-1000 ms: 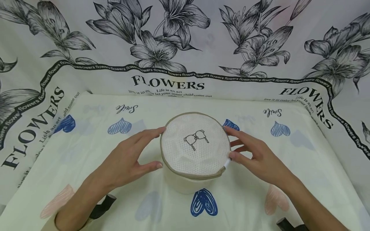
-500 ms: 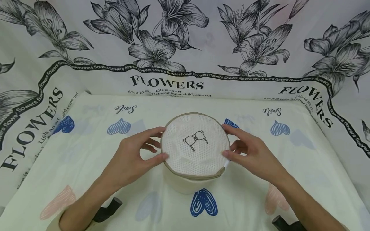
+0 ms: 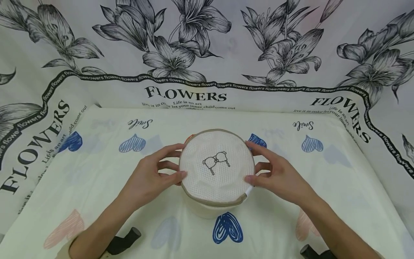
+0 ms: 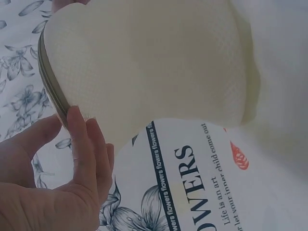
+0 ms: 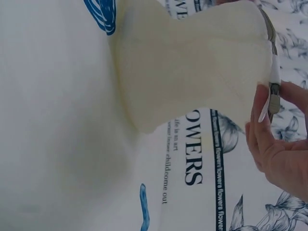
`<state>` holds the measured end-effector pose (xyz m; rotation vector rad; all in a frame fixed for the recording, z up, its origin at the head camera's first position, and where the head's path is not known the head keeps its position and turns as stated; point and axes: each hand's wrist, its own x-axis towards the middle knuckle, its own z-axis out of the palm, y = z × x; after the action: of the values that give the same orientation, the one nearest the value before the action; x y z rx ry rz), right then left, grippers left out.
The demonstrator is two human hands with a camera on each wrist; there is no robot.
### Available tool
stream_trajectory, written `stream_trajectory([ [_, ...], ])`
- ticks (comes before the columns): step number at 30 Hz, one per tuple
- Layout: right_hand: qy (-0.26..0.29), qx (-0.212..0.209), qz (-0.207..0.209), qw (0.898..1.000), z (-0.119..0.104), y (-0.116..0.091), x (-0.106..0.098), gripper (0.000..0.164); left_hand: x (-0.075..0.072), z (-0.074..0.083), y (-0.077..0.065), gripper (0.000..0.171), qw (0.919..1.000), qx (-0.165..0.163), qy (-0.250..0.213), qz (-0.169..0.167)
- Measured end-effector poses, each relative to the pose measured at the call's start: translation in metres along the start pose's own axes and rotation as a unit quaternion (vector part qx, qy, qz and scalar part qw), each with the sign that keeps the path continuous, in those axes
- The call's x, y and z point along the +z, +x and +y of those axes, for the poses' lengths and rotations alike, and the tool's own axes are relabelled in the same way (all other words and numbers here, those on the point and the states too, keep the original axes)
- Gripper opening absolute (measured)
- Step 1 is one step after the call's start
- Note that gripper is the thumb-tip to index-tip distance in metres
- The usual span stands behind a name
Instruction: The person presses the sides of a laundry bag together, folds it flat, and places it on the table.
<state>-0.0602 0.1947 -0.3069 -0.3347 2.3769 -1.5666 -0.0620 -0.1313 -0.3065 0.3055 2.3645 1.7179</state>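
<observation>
A cream mesh laundry bag (image 3: 216,187) stands upright on the cloth, its round white lid bearing a dark stitched bra outline. A grey-brown zipper (image 4: 50,79) edges the lid. My left hand (image 3: 155,176) pinches the lid's left rim, thumb on top and fingers against the side below. On the opposite rim my right hand (image 3: 275,167) grips likewise, close to the zipper pull (image 5: 275,100) and a small white tag (image 5: 263,111). The bag's waisted side wall (image 5: 192,67) shows in both wrist views. Its inside is hidden.
A pale cloth (image 3: 106,187) printed with hearts covers the work surface. Behind it hangs a white curtain (image 3: 239,57) with black flower drawings. A small orange bit (image 3: 189,137) shows behind the lid's left rim. Black straps (image 3: 124,241) sit near both wrists.
My left hand has gone from spread beside the bag to pinching its rim. The right thumb has moved onto the lid. The lid has shifted slightly toward me, and an orange bit now shows.
</observation>
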Motion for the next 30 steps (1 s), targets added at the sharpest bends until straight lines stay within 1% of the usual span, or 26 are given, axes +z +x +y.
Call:
stream_trajectory([
  [1,0.001,0.002,0.0,1.0,0.001,0.0,0.001,0.082,0.001,0.0,0.0,0.066,1.0,-0.004,-0.006,-0.003],
  [6,0.018,0.013,0.0,1.0,0.004,0.0,0.003,0.086,0.004,-0.002,0.001,0.071,0.9999,-0.013,0.006,-0.002],
  [8,0.03,0.015,-0.01,0.999,0.005,0.0,0.004,0.089,0.005,-0.003,0.001,0.073,0.9998,-0.019,0.001,-0.004],
  [11,0.04,0.016,-0.022,0.999,0.006,-0.001,0.004,0.09,0.006,-0.003,0.002,0.073,0.9993,-0.028,-0.021,-0.009],
  [15,0.014,0.015,-0.012,1.0,0.007,-0.001,0.005,0.08,0.007,-0.005,0.002,0.073,0.9986,-0.034,-0.039,-0.012],
  [18,-0.005,0.015,-0.001,1.0,0.008,-0.001,0.006,0.075,0.007,-0.007,0.003,0.073,0.9987,-0.033,-0.037,-0.013],
  [25,-0.002,0.008,-0.007,1.0,0.012,0.0,0.009,0.08,0.008,-0.011,0.005,0.072,0.9987,-0.034,-0.034,-0.015],
  [30,0.009,0.004,-0.013,1.0,0.014,0.0,0.011,0.081,0.008,-0.012,0.004,0.071,0.9981,-0.042,-0.037,-0.024],
])
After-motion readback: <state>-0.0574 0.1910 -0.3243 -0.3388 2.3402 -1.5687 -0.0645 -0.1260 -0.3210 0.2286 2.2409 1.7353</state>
